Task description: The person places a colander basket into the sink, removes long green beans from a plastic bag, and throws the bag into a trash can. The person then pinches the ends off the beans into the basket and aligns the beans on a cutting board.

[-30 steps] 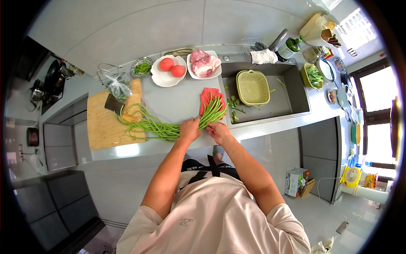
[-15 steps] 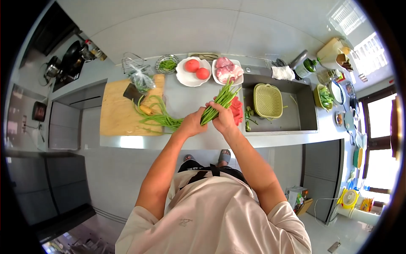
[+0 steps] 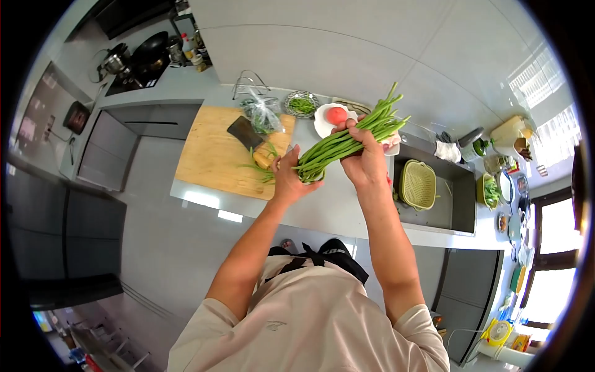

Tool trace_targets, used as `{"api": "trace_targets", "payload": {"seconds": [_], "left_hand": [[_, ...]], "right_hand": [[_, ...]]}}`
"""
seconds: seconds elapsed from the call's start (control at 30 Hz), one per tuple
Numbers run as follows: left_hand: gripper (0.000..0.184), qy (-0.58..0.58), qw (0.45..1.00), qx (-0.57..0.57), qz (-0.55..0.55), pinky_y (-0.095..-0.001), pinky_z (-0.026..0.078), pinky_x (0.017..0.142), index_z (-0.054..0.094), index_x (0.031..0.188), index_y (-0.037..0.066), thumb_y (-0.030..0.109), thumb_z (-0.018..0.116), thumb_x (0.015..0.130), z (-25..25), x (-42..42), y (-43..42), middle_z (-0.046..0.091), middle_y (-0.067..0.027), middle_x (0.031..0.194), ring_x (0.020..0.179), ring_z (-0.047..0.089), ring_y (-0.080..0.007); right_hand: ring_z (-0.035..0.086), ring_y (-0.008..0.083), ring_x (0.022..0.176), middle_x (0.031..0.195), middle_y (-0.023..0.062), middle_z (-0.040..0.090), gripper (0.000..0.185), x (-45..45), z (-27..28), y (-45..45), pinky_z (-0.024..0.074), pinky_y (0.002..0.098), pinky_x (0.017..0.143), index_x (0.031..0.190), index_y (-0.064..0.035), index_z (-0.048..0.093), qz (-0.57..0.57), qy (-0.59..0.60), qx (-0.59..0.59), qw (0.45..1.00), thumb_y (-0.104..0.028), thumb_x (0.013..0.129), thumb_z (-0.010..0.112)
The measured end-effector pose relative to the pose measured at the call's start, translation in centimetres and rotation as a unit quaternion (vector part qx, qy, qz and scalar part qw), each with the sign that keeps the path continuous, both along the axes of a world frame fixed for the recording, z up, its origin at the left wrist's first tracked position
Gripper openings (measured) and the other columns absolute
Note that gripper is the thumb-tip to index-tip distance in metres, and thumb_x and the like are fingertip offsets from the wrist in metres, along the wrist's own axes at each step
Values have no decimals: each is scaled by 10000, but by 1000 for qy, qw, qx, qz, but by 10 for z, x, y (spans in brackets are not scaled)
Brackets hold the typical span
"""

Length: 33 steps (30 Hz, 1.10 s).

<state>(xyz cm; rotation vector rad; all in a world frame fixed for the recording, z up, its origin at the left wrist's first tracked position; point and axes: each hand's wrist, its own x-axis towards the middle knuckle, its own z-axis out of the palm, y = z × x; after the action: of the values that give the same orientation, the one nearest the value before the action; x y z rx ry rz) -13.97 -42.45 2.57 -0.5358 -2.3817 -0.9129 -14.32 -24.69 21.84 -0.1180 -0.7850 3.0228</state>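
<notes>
A bundle of long green beans (image 3: 338,149) is held above the counter, slanting up to the right. My right hand (image 3: 365,158) is closed round its upper part. At the bundle's lower left end, my left hand (image 3: 291,180) has its fingers curved against the beans, the thumb raised. Left of it a cleaver (image 3: 245,132) lies on the wooden cutting board (image 3: 214,152), its yellowish handle (image 3: 265,156) among a few green strands. The bundle and my right hand partly cover the white plate with a tomato (image 3: 336,115) and the meat (image 3: 392,141).
A plastic bag of greens (image 3: 263,115) rests at the board's back edge, beside a glass dish of chopped greens (image 3: 302,104). To the right, the sink (image 3: 458,201) holds a yellow-green basket (image 3: 418,185). The stove (image 3: 136,80) is far left.
The beans have been lifted off the counter and board and gathered into a bundle between both hands. The view has turned, and the cutting board now appears further right.
</notes>
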Motion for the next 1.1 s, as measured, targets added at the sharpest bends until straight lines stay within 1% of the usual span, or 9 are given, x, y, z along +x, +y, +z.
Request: {"api": "trace_targets", "payload": {"seconds": [0.1,0.23,0.27,0.37,0.53,0.63,0.83,0.97,1.1], "left_hand": [[1116,45,997,-9,67,-506,327,1083,362,1570,57,431,922,680,3,-6,0,593,-120,1392,1267,567,-270],[842,-134,945,297,24,-398,519,955,458,1477,84,131,891,757,26,-20,-14,718,-100,1125,1054,691,-255],[719,-62,959,275,19,-330,564,883,516,1407,66,3,846,771,41,-25,-21,723,-93,1069,1016,699,-208],[608,-41,945,325,22,-369,585,800,633,1298,88,89,879,743,68,-53,-59,741,-123,1021,912,741,-295],[518,17,993,93,72,-372,593,802,673,1198,108,20,849,718,182,-68,-144,755,-109,1037,934,747,-306],[456,54,996,-33,60,-419,579,793,670,1155,104,30,834,737,201,-82,-193,743,-95,1031,942,714,-335],[434,-228,957,-167,62,-485,544,841,633,1160,62,26,811,765,160,-113,-274,720,-142,1045,1017,665,-401],[530,-421,901,-100,-29,-463,547,890,625,1239,48,146,874,781,87,-138,-322,706,-196,1180,1091,669,-409],[635,-431,895,-95,-67,-449,541,942,613,1326,51,189,892,773,20,-163,-353,713,-204,1198,1126,673,-382]], "right_hand": [[624,271,993,981,84,616,354,-2,24,-19,511,465,1050,1132,-71,538,18,6,-30,999,115,839,607],[620,259,989,979,61,606,302,-14,53,-31,499,481,1047,1097,-82,544,34,28,-58,997,86,851,594],[618,262,984,987,58,604,312,-20,59,-31,482,494,1073,1104,-91,535,41,46,-68,996,82,851,590],[618,259,1000,990,53,610,317,-44,78,-25,474,500,1097,1120,-94,556,60,83,-121,987,78,856,592],[637,248,997,986,37,619,268,-82,79,-36,483,486,1098,1110,-98,574,102,58,-207,971,58,893,590],[639,242,965,972,35,633,239,-100,48,-60,500,469,1081,1079,-90,589,91,-4,-203,975,55,890,596],[654,235,977,985,49,646,185,-131,-74,-133,558,423,992,1043,-100,594,43,-139,-198,969,39,921,604],[654,232,982,985,69,649,108,-135,-149,-169,550,435,970,1046,-79,597,4,-251,-131,959,-32,949,611],[650,289,994,1099,107,668,158,-145,-223,-191,551,461,935,1113,-52,609,-2,-255,-121,959,-83,960,628]]}}
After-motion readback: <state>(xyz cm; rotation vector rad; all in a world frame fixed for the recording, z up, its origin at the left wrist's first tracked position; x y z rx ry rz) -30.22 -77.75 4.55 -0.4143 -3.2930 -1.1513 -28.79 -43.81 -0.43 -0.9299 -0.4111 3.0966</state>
